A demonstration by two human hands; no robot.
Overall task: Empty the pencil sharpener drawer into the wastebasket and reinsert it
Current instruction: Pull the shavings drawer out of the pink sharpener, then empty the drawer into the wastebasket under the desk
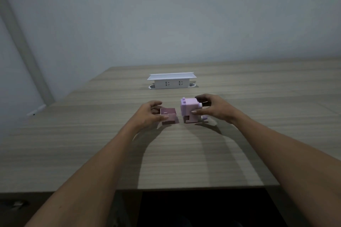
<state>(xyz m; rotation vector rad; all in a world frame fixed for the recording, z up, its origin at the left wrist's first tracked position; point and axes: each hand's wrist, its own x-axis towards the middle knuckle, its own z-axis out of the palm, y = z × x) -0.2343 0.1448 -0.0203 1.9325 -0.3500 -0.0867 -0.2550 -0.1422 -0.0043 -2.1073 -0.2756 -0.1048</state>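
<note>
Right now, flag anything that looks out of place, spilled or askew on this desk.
Only the drawer is out of place: it is out of the pencil sharpener, held by the left hand beside it. The right hand grips the sharpener, upright on the desk. No spill shows.

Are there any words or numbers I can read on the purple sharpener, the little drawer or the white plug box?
None can be read.
Purple sharpener: no words or numbers show.
Drawer: plain, no text.
White plug box: only socket holes, no letters.
</note>
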